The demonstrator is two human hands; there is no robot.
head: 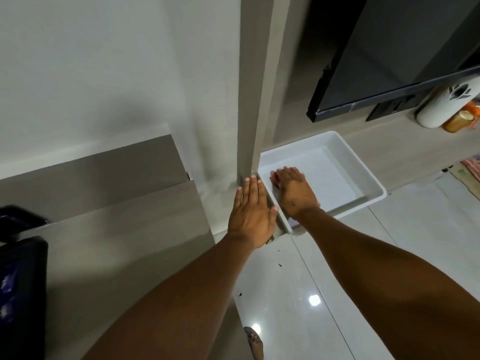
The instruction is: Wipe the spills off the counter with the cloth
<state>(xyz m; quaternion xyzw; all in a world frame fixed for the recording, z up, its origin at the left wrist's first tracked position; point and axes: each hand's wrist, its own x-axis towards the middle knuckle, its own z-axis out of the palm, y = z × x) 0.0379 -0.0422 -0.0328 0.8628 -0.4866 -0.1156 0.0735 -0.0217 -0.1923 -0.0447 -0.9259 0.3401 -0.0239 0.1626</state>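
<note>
- The right hand (pixel 294 189) is down inside the white tray (pixel 368 178), fingers curled over something reddish (pixel 274 181), likely the cloth; whether its grip has closed on it, I cannot tell.
- The left hand (pixel 250 213) lies flat, fingers apart, on the bench (pixel 145 229) edge just beside the tray.
- Step in hand: fetching the cloth.
- Next: lift it clear and find the spills, none visible here.
</note>
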